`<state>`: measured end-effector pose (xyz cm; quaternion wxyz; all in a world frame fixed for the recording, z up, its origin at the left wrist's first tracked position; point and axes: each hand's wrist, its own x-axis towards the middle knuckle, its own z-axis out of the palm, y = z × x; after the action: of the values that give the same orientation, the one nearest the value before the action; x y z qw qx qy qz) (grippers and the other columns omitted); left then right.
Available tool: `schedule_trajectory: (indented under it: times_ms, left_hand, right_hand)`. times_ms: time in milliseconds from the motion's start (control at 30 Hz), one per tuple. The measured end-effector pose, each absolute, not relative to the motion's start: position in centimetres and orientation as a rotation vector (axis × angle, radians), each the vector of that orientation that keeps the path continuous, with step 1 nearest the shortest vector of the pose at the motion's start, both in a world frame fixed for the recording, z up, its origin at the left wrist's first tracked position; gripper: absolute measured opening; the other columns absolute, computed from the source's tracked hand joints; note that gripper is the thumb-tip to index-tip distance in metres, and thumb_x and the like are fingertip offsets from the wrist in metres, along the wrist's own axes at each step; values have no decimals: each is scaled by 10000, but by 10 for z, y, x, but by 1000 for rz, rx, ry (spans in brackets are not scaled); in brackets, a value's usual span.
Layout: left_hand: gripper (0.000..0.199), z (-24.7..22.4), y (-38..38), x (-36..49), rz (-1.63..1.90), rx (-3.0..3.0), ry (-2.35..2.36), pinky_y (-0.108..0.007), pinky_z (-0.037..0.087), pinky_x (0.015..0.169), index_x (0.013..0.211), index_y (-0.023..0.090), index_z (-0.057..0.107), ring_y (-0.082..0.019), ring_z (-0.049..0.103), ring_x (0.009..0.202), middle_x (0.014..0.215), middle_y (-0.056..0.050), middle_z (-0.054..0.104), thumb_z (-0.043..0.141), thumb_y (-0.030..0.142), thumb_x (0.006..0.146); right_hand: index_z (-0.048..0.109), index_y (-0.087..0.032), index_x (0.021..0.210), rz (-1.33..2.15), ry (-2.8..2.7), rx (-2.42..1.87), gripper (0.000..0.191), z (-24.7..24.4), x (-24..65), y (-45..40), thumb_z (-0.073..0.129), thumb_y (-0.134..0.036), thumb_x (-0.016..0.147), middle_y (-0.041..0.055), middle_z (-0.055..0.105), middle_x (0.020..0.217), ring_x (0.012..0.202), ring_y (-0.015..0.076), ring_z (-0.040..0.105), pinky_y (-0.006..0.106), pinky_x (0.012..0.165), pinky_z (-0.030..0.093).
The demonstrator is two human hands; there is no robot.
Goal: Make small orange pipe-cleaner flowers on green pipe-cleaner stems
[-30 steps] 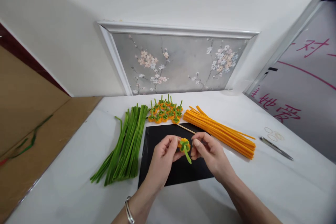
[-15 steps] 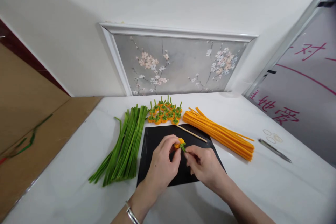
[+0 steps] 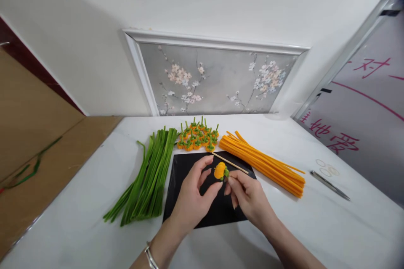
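Over the black mat, my right hand pinches the green stem end of a small orange pumpkin-like piece. My left hand is just left of that piece, its thumb and fingers spread apart with nothing between them. Behind the mat stand several similar orange pieces with green stems pointing up. A thin wooden stick lies slanted across the mat's back edge.
Green fuzzy stems lie bundled left of the mat, orange ones to the right. Tweezers and thin rubber bands lie farther right on the white table. A wall with a framed floral panel rises behind.
The left fingers have opened and come off the orange piece. It is now held by the right hand alone, turned so that its rounded orange side shows.
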<state>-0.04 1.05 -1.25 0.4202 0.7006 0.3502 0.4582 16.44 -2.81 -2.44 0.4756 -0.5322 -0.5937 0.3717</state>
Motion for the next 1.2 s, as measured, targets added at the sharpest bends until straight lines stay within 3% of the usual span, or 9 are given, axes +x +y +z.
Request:
schedule_trajectory:
  times_ms: [167, 267, 367, 467, 567, 667, 767, 1000, 1200]
  left_hand:
    - [474, -7, 6, 5, 1130, 1515, 857, -368, 520, 981, 1216, 261, 519, -233, 556, 1215, 1283, -80, 581, 668, 160, 777]
    - [427, -9, 2, 8, 1128, 1527, 858, -334, 545, 934, 1199, 261, 545, -205, 606, 1131, 1208, -61, 622, 652, 160, 799]
    - [296, -9, 0, 7, 1178, 1634, 857, -305, 551, 912, 1140, 245, 587, -175, 632, 1063, 1154, -53, 638, 591, 164, 855]
    - [252, -8, 1, 4, 1253, 1820, 850, -303, 537, 931, 1113, 229, 603, -178, 607, 1111, 1201, -69, 616, 549, 149, 880]
    - [283, -6, 3, 1, 1263, 2019, 878, -321, 526, 948, 1120, 213, 607, -183, 603, 1115, 1197, -84, 620, 540, 105, 867]
    - [320, -4, 3, 2, 1233, 2142, 889, -326, 518, 961, 1128, 199, 619, -186, 615, 1095, 1158, -86, 643, 552, 72, 842]
    - [314, -5, 4, 4, 1213, 2183, 878, -305, 536, 932, 1137, 188, 627, -180, 636, 1054, 1125, -86, 661, 564, 85, 846]
    - [314, -10, 3, 5, 1226, 2234, 828, -280, 556, 898, 1135, 170, 650, -173, 663, 997, 1084, -91, 681, 570, 72, 848]
    - [319, -11, 2, 5, 1224, 2228, 781, -275, 564, 880, 1139, 188, 661, -169, 667, 981, 1073, -83, 685, 550, 72, 863]
  right_hand:
    - [530, -183, 762, 1197, -1139, -1110, 365, -20, 154, -28, 506, -513, 917, -75, 461, 436, 354, 64, 428, 168, 395, 339]
    - [526, -184, 787, 1256, -1111, -1069, 356, -23, 148, -30, 504, -513, 920, -74, 478, 453, 356, 61, 432, 167, 397, 345]
    - [541, -181, 772, 1184, -1278, -1082, 335, -28, 148, -31, 468, -456, 949, -23, 568, 570, 475, 91, 533, 196, 484, 436]
    - [609, -181, 854, 913, -1520, -1157, 215, -29, 157, -29, 494, -337, 948, 37, 659, 779, 701, 140, 623, 245, 659, 504]
    - [634, -208, 1027, 574, -1543, -1150, 149, -23, 170, -29, 528, -229, 924, 70, 668, 985, 873, 168, 638, 273, 762, 518]
    - [653, -238, 1043, 397, -1578, -1067, 184, -14, 177, -30, 563, -168, 898, 76, 639, 1090, 1001, 183, 620, 285, 833, 517]
    - [680, -237, 970, 401, -1638, -1051, 156, -9, 178, -30, 596, -141, 880, 55, 655, 1000, 936, 167, 634, 274, 824, 516]
    - [647, -204, 877, 459, -1629, -1096, 87, -10, 173, -28, 656, -130, 833, 17, 637, 830, 710, 131, 591, 236, 646, 498]
    - [647, -191, 881, 326, -1712, -1109, 71, -6, 172, -31, 598, -140, 872, 48, 640, 854, 763, 156, 613, 262, 686, 518]
